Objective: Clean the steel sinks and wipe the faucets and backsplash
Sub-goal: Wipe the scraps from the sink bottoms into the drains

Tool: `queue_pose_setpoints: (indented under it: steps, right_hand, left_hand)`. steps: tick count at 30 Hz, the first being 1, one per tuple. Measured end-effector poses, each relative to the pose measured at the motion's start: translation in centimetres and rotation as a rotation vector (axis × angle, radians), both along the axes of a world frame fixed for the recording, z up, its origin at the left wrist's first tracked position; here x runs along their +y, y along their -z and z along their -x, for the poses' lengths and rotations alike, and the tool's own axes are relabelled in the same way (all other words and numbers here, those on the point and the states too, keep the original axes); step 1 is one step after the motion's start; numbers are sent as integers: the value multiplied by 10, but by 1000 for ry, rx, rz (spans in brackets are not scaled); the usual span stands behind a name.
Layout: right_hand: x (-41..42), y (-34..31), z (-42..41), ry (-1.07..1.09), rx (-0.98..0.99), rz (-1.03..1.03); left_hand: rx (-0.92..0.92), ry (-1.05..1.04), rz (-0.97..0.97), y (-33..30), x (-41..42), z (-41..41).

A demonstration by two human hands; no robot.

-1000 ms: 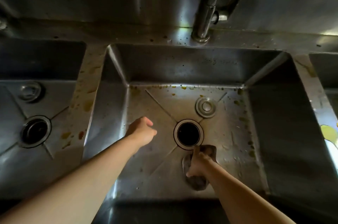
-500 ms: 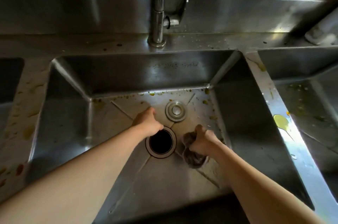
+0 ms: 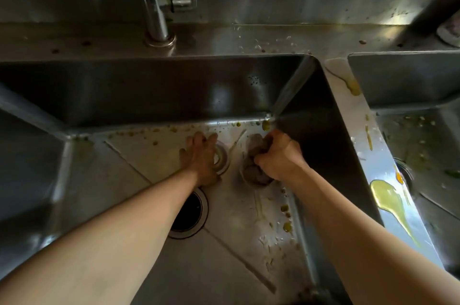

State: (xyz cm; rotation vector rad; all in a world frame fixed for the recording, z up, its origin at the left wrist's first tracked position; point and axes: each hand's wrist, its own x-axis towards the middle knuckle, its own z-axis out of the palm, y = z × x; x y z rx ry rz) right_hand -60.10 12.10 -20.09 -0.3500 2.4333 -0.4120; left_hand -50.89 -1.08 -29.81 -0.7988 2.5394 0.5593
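As the right hand (image 3: 280,157) carried its gripped rag (image 3: 254,170) to the sink's (image 3: 149,90) back corner, the left hand (image 3: 201,157), fingers spread, reached the drain stopper (image 3: 222,159); scrubbing there seemed imminent.

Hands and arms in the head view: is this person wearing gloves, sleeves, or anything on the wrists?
No. Both the left hand and the right hand are bare, with no gloves, and no rings, watch or bands show. Both forearms are uncovered as far as the frame's edge; no sleeve is in view.
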Motion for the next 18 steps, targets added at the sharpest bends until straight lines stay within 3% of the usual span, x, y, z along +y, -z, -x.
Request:
queue_pose_setpoints:
  steps: [11,14,18]
  right_hand:
    - [-2,1,-11,2,12,43]
    - [-3,-4,-23,-19,12,44]
    - [-7,-12,-40,-48,22,6]
  left_hand:
    - [95,199,113,-10,-7,-53]
    - [125,376,205,-25,-11,-82]
    - [190,787,421,-31,-19,-105]
